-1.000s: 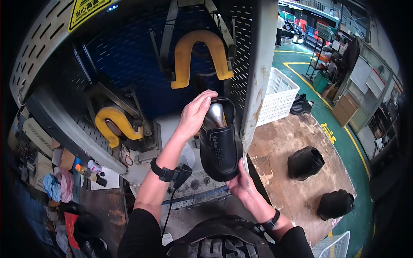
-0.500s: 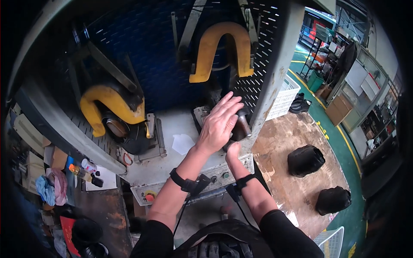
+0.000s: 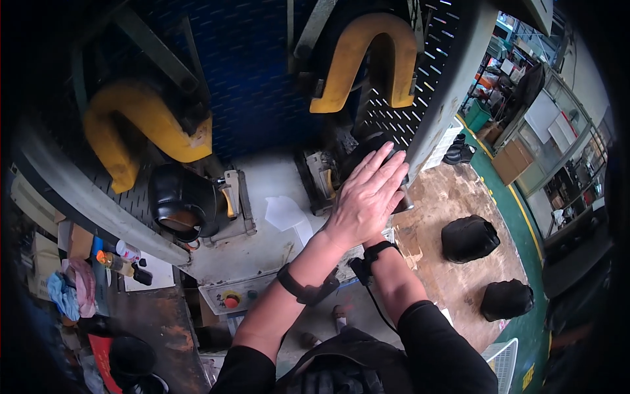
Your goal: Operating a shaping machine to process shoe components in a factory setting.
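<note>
My left hand [image 3: 366, 202] lies flat, fingers stretched and nearly together, over a dark rounded piece [image 3: 369, 146] at the right station of the machine. A brownish metal end [image 3: 405, 201] of that station shows beside its fingers. My right hand is tucked beneath the left; only its wrist [image 3: 382, 246] shows, and its fingers are hidden. Above the hands hangs a yellow U-shaped pad [image 3: 374, 29]. At the left station a black shoe upper [image 3: 177, 197] sits on a form, below a second yellow U-shaped pad [image 3: 147, 125].
A white paper piece [image 3: 282, 213] lies on the machine bed between the stations. Two black shoe uppers [image 3: 470, 238] [image 3: 507, 300] stand on the wooden table [image 3: 426, 197] at right. A red button [image 3: 231, 300] is on the front panel. Bottles [image 3: 115, 262] and cloths [image 3: 72, 289] lie at left.
The left yellow pad has risen off the black shoe upper, exposing more of it. My left hand has moved right and covers the right hand. The view has shifted slightly.
</note>
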